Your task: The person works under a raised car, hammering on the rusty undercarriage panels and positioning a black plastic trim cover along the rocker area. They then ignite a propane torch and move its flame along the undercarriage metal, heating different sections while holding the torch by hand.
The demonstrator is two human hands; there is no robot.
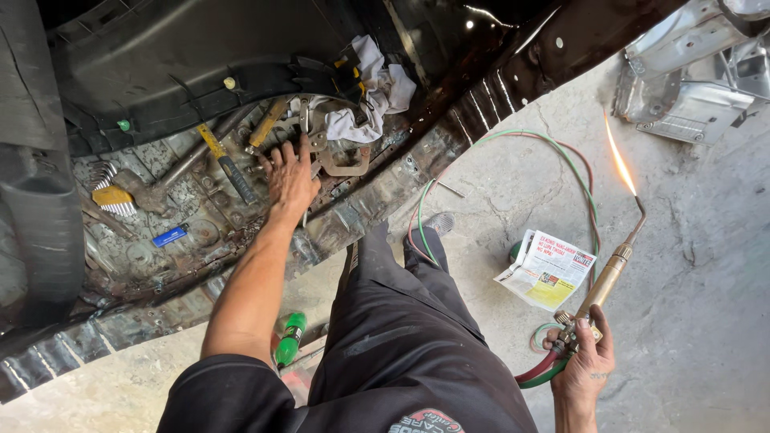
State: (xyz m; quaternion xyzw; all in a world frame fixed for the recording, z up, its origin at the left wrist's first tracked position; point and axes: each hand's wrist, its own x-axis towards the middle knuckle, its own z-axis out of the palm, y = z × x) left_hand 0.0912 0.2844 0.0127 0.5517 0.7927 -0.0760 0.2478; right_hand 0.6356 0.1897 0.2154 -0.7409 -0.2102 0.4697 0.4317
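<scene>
Rusted car floor pan (200, 240) under the left hand (289, 180): fingers spread, flat on the metal. Locking pliers (341, 156) just beyond the fingertips; white rag (377, 92) further past them. Yellow-handled hammer (227, 164) just beside the thumb side. Right hand (584, 361), fingers wrapped around the lit brass torch (607, 277), flame (619, 160) up, well away from the fingers. Red and green hoses (545, 369) trail below the grip.

left hand (289, 180) on car floor (160, 256) among tools — torch (605, 281) in right hand (584, 361), far right.
</scene>
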